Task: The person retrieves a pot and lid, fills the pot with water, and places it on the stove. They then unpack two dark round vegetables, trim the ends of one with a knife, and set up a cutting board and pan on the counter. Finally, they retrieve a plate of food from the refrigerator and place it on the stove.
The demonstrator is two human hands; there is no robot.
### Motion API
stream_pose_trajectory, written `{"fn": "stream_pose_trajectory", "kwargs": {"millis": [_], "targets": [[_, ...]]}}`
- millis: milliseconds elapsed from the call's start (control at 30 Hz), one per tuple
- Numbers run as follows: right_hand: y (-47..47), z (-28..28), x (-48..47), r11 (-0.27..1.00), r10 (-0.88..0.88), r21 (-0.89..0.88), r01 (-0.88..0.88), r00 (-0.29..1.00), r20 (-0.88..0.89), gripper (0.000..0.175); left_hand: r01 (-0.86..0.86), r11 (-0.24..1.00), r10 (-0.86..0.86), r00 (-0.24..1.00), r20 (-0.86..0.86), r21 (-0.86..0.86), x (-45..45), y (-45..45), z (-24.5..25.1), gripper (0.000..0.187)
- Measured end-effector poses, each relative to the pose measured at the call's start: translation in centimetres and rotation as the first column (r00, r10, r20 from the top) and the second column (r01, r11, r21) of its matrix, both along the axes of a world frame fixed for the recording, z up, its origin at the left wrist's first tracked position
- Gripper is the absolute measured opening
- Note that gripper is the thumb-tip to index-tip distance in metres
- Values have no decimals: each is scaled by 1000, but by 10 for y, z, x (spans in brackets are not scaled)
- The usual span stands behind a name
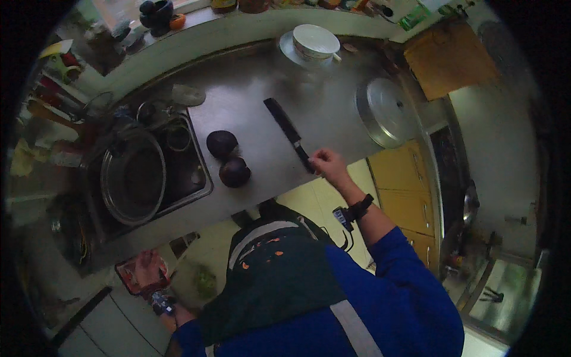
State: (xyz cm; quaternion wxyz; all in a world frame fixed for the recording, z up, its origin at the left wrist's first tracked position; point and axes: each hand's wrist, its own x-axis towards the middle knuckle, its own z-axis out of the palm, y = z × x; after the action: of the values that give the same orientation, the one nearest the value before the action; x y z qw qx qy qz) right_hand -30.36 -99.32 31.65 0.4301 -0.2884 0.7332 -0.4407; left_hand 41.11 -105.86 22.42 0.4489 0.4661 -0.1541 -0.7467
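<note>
My right hand (329, 166) has its fingers closed on the handle end of a dark, broad-bladed kitchen knife (283, 121). The knife lies at a slant on the steel countertop (263, 187), blade pointing away from me. Low on the left, below counter level, my left hand (148, 267) is at a shallow red tray (127, 276) and seems to grip it; the fingers are blurred, and what the tray holds is unclear. Two dark, round fruits or vegetables (221, 145) sit together on the counter between the sink and the knife.
A large clear bowl (134, 218) stands in the sink (203, 189) at left. At the back are a white cup (316, 41) and its saucer (287, 49). A round metal lid (388, 114) lies on the right, near a brown wooden board (450, 58). Yellow drawers (401, 174) flank the floor.
</note>
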Motion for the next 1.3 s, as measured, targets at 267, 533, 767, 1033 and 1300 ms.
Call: {"fn": "stream_pose_trajectory", "kwargs": {"millis": [267,533,767,1033,1300], "targets": [[68,12,-109,936,-282,86,342,872,-401,24,276,944,-287,957,38,181,-195,-15,29,38],[67,0,-269,861,-357,44,507,664,-657,35,257,931,-299,944,138,260,-244,34,29,37],[23,1,-404,797,-111,230,559,510,-853,55,107,953,-150,980,134,282,-306,103,-14,23],[4,2,-444,917,104,322,236,639,-763,47,46,913,-138,970,201,404,-448,109,23,23],[10,-6,-470,926,157,337,169,640,-752,42,202,938,-258,950,179,281,-539,57,44,31]]}}
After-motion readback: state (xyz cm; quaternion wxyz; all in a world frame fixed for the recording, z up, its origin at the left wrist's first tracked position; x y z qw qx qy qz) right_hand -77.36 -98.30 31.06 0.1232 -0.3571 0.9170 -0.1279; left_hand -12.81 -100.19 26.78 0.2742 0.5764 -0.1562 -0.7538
